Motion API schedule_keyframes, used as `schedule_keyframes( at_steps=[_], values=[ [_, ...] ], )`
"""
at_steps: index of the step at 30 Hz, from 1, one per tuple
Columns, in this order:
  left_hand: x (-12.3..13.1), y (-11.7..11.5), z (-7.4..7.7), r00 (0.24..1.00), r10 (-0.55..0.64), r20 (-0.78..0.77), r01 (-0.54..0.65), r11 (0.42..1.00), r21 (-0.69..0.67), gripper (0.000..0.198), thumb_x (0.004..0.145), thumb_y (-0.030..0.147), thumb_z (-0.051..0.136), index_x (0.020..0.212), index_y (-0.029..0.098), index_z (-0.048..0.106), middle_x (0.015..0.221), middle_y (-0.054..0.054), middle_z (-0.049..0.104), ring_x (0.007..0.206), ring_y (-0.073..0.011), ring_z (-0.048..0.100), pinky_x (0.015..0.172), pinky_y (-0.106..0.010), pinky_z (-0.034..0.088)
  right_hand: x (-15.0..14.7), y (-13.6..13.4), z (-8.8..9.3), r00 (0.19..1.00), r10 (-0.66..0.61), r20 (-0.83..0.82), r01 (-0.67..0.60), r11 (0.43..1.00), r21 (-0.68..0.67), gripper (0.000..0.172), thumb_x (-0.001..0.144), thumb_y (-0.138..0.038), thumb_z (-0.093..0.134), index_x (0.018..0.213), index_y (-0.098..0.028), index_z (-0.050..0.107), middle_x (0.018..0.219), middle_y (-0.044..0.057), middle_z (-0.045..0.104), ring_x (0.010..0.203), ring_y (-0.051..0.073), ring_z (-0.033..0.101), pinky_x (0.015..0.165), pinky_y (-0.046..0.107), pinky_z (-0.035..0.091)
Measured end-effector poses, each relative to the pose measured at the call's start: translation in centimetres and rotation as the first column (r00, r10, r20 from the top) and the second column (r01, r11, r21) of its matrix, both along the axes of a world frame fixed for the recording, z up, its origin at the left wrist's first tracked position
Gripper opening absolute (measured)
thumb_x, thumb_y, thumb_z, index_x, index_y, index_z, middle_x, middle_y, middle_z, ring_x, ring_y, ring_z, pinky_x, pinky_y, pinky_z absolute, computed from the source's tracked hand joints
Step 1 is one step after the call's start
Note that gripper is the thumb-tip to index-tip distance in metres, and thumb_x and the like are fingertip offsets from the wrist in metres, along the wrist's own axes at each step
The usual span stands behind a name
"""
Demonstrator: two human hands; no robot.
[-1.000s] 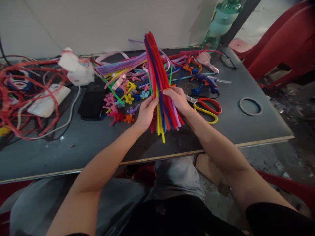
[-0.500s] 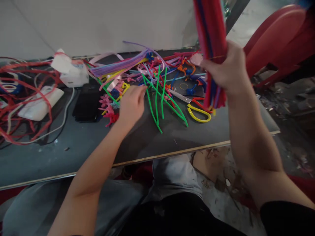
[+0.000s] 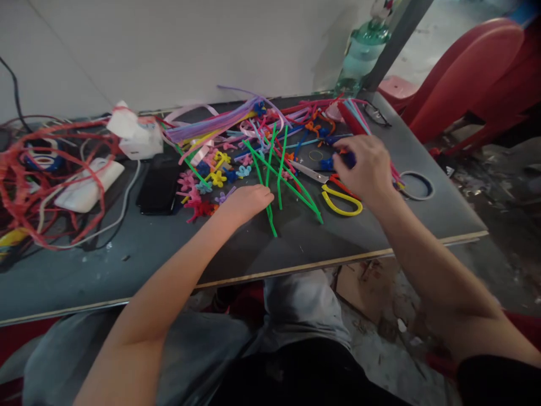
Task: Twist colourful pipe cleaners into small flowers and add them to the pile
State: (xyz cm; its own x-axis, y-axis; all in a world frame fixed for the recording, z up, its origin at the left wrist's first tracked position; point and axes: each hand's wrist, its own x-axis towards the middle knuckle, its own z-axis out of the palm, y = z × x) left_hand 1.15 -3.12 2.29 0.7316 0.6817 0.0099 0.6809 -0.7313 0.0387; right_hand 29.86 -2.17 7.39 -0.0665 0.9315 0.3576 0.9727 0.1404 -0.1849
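Observation:
My left hand [image 3: 249,203] is closed low over the table beside the green pipe cleaners [image 3: 280,180]; what its fingertips hold, if anything, is hidden. Curved above the right part of the pile, my right hand [image 3: 366,169] has its fingers apart and holds nothing, close to a dark blue twisted piece [image 3: 327,164]. Scissors with yellow and red handles [image 3: 341,210] lie between the hands. The bundle of red, pink and light blue stems [image 3: 351,117] rests partly behind my right hand. Small flower shapes [image 3: 218,178] sit left of the green stems.
At the left are a black phone [image 3: 158,189], a white power bank [image 3: 87,192], tangled red strips [image 3: 25,194] and a white charger [image 3: 141,145]. A tape roll [image 3: 424,194] is near the right edge. Behind stand a green bottle [image 3: 360,53] and a red chair [image 3: 465,73].
My right hand has lowered and let go of the red bundle, which now lies on the table. My left hand has moved right and nearer the front edge.

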Motion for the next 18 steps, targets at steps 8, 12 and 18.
schedule_keyframes(
  at_steps=[8, 12, 18],
  values=[
    [-0.7, -2.8, 0.9, 0.946, 0.324, -0.003, -0.324, 0.946, 0.003, 0.024, 0.098, 0.031, 0.056, 0.090, 0.016, 0.072, 0.082, -0.011, 0.075, 0.076, -0.0257, 0.071, 0.064, -0.033, 0.053, -0.8, -3.8, -2.5, 0.976, 0.119, 0.183, -0.017, 0.877, -0.481, 0.039, 0.081, -0.012, 0.057, 0.117, -0.006, 0.069, 0.111, 0.021, 0.072, 0.106, 0.035, 0.067, 0.095, 0.044, 0.050],
    [0.0, -2.9, -1.0, 0.826, 0.527, 0.200, -0.542, 0.840, 0.020, 0.035, 0.094, 0.047, 0.061, 0.085, 0.015, 0.071, 0.073, -0.013, 0.072, 0.067, -0.0253, 0.069, 0.064, -0.035, 0.053, -0.1, -3.9, -3.0, 0.972, 0.033, 0.234, 0.065, 0.915, -0.398, 0.048, 0.078, -0.009, 0.056, 0.125, 0.000, 0.061, 0.120, 0.027, 0.065, 0.114, 0.036, 0.062, 0.098, 0.044, 0.049],
    [-0.5, -0.6, -3.3, 0.810, 0.514, 0.283, -0.527, 0.849, -0.035, 0.025, 0.083, 0.031, 0.066, 0.062, 0.018, 0.063, 0.058, -0.010, 0.062, 0.065, -0.0266, 0.068, 0.068, -0.039, 0.058, 0.3, -2.9, -2.5, 0.962, 0.039, 0.271, 0.129, 0.809, -0.574, 0.053, 0.073, -0.012, 0.063, 0.124, 0.001, 0.059, 0.106, 0.025, 0.070, 0.097, 0.035, 0.070, 0.078, 0.038, 0.053]
  ],
)
